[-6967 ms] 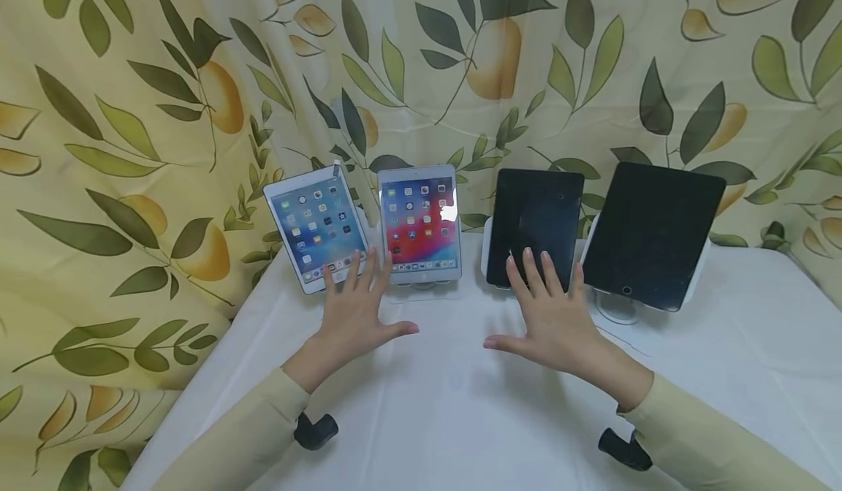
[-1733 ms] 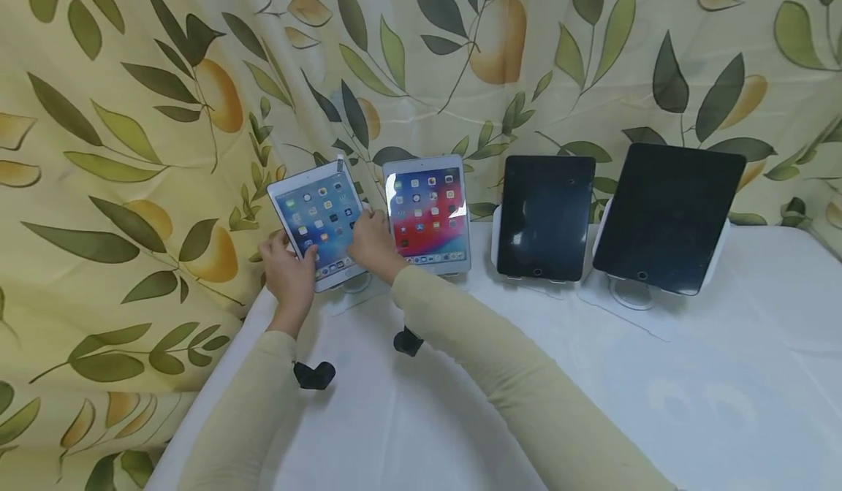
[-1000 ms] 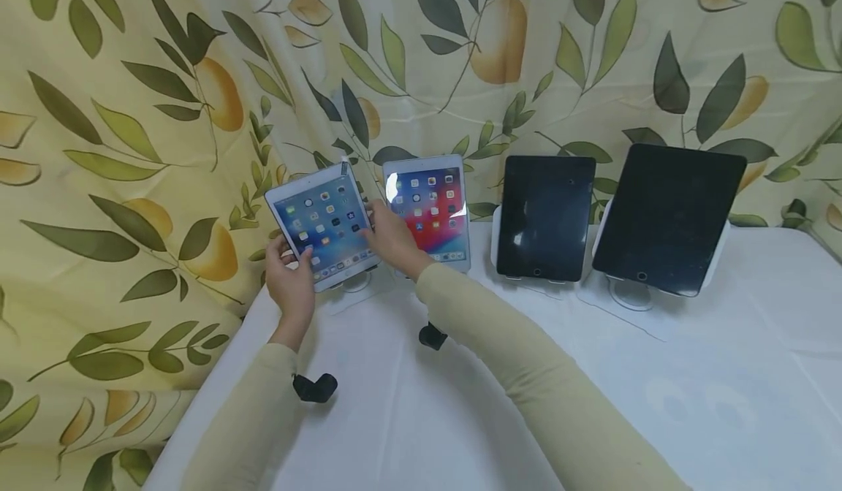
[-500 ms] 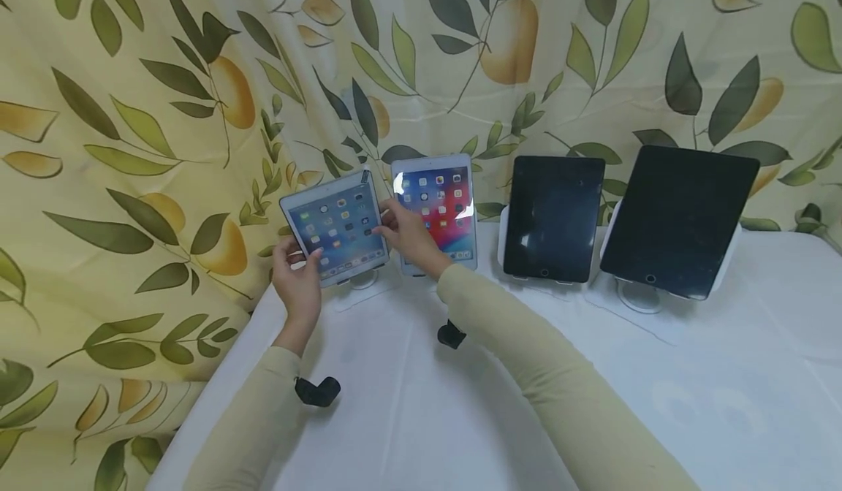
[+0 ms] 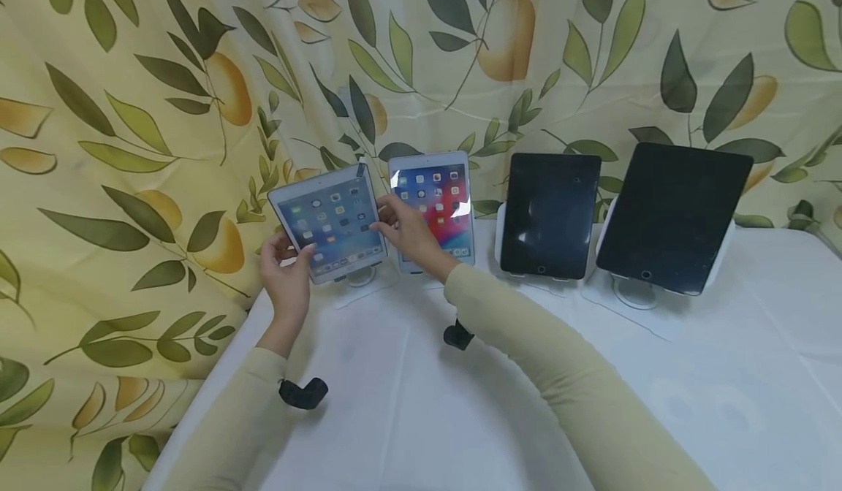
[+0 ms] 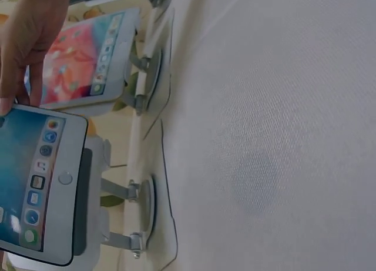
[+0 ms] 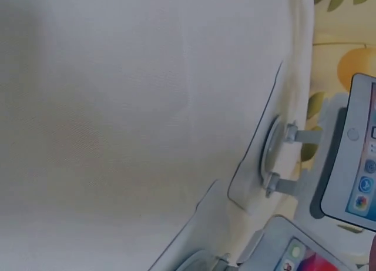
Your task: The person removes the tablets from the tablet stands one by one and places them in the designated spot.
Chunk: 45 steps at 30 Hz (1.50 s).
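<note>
In the head view, a white tablet (image 5: 332,224) with a lit blue screen leans at the far left on a small stand (image 5: 360,278). My left hand (image 5: 287,275) grips its lower left edge, thumb on the front and fingers behind. On the opposite side, my right hand (image 5: 409,231) pinches its right edge, thumb on the front. The left wrist view shows the tablet's home button (image 6: 65,177) end in front of the stand's grey pad (image 6: 84,200). A second white tablet (image 5: 454,221) with a red and blue screen stands just behind my right hand, partly covered by it.
Two dark-screened black tablets, a smaller one (image 5: 550,213) and a larger one (image 5: 674,217), lean on white stands to the right. A white cloth (image 5: 421,403) covers the table. A leaf-patterned curtain (image 5: 427,52) hangs close behind and along the left side.
Both hands, spread in front of the tablets at first, have moved to the leftmost tablet's edges. That tablet has since turned slightly, and my right hand has moved right with its edge.
</note>
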Motion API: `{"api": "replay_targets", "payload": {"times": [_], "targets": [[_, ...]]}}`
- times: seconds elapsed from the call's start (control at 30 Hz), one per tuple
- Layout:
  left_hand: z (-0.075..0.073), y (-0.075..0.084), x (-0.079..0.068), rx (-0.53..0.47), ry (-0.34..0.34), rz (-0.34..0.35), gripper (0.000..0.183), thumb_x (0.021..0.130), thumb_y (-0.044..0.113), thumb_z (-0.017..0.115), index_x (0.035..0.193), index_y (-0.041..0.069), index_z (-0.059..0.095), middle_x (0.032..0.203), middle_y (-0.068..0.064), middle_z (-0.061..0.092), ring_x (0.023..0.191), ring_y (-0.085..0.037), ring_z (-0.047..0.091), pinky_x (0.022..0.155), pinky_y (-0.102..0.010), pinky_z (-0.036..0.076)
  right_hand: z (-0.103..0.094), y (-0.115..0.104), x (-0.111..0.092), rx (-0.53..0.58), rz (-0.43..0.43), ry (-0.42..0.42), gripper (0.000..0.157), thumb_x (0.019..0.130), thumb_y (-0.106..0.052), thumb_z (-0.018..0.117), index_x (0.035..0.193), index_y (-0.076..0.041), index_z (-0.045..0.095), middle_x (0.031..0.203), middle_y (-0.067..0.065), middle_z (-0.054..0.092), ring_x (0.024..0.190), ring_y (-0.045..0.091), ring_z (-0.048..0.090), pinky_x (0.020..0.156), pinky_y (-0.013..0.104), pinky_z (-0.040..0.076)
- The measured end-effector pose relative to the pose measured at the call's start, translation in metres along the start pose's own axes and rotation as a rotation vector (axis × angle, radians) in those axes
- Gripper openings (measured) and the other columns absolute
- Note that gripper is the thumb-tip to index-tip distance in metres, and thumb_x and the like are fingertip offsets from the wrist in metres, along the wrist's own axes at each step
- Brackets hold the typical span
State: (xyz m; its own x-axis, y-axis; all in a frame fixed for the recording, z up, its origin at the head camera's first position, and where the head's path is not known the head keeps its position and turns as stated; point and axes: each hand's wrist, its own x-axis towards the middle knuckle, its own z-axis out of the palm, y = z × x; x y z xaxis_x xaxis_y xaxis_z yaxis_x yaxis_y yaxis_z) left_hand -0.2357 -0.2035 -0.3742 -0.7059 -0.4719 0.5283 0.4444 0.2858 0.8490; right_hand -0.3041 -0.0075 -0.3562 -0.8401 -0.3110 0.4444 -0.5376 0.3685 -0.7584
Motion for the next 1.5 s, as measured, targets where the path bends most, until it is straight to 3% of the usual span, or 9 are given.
{"api": "replay_targets", "payload": {"times": [0.2,0.4,0.7,0.97,1.3,1.5], "targets": [[-0.011,0.007,-0.001,0.063,-0.087,-0.007,0.041,0.081,0.005,0.072,0.114,-0.007,0.051,0.094,0.01,0.049,0.078,-0.006,0.051,0.064,-0.009,0.045,-0.005,-0.006,-0.007,0.043,0.083,-0.034,0.035,0.087,-0.014,0.068,0.118,-0.011,0.052,0.099,0.005,0.065,0.085,0.016,0.06,0.072,0.022,0.054],[-0.021,0.017,-0.004,0.118,-0.163,-0.013,0.042,0.08,0.004,0.074,0.116,-0.003,0.053,0.097,0.003,0.054,0.075,-0.003,0.05,0.064,-0.009,0.045,-0.01,-0.014,-0.02,0.129,0.184,-0.076,0.032,0.088,-0.015,0.068,0.116,-0.011,0.052,0.101,0.007,0.062,0.088,0.018,0.06,0.075,0.026,0.055],[-0.027,0.026,-0.016,0.173,-0.227,-0.052,0.041,0.079,0.001,0.074,0.115,-0.003,0.054,0.097,-0.008,0.057,0.074,-0.004,0.051,0.066,-0.009,0.044,-0.021,-0.023,-0.047,0.206,0.216,-0.1,0.032,0.088,-0.01,0.066,0.116,-0.01,0.051,0.109,0.008,0.062,0.098,0.021,0.061,0.084,0.032,0.055],[-0.034,0.033,-0.022,0.209,-0.321,-0.038,0.046,0.076,-0.002,0.076,0.118,-0.001,0.056,0.098,-0.012,0.062,0.071,-0.002,0.054,0.062,-0.01,0.047,-0.029,-0.029,-0.072,0.218,0.232,-0.088,0.034,0.086,-0.007,0.068,0.116,-0.007,0.053,0.104,0.01,0.062,0.088,0.022,0.063,0.076,0.032,0.057],[-0.043,0.042,-0.033,0.286,-0.452,-0.244,0.05,0.078,0.005,0.076,0.123,0.004,0.055,0.105,-0.014,0.061,0.074,0.0,0.058,0.062,-0.017,0.055,-0.03,-0.035,-0.102,0.254,0.289,-0.086,0.049,0.082,-0.003,0.071,0.125,-0.007,0.048,0.094,0.011,0.06,0.082,0.019,0.065,0.065,0.033,0.058],[-0.042,0.042,-0.037,0.277,-0.531,-0.305,0.052,0.078,0.004,0.076,0.125,0.003,0.053,0.103,-0.016,0.06,0.073,-0.001,0.06,0.063,-0.023,0.057,-0.033,-0.037,-0.115,0.255,0.329,-0.099,0.049,0.082,-0.001,0.07,0.126,-0.005,0.048,0.093,0.011,0.061,0.08,0.018,0.065,0.064,0.033,0.058]]}}
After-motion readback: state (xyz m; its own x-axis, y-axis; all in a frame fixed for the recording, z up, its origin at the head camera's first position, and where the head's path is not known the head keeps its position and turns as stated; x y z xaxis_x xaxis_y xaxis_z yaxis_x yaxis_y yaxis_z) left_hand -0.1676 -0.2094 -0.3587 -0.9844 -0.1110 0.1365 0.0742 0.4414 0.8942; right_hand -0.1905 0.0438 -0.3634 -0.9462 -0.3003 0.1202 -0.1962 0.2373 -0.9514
